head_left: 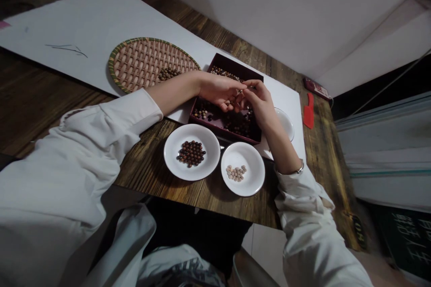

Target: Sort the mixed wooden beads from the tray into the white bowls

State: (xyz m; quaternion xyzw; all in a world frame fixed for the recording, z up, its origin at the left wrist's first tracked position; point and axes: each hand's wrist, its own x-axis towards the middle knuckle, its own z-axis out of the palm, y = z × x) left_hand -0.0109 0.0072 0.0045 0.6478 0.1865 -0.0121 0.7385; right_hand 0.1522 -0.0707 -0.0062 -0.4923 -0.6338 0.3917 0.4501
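Over a dark red box (226, 135) of mixed beads (237, 123), both of my hands meet. My left hand (220, 90) is turned palm up, its fingers curled round what look like a few small beads. Reaching in from the right, my right hand (258, 98) has thumb and fingers closed together at the left fingertips; whatever is pinched there is hidden. Nearer to me are two white bowls. The left bowl (171, 157) holds dark brown beads (191, 153), the right bowl (247, 184) pale beads (236, 173).
A round woven tray (134, 60) with brown beads (168, 73) lies behind my left forearm. White board (90, 13) covers part of the wooden table (151, 152). Another white dish (285, 123) is partly behind my right wrist. Farther right lies a red scraper-like piece (309, 114).
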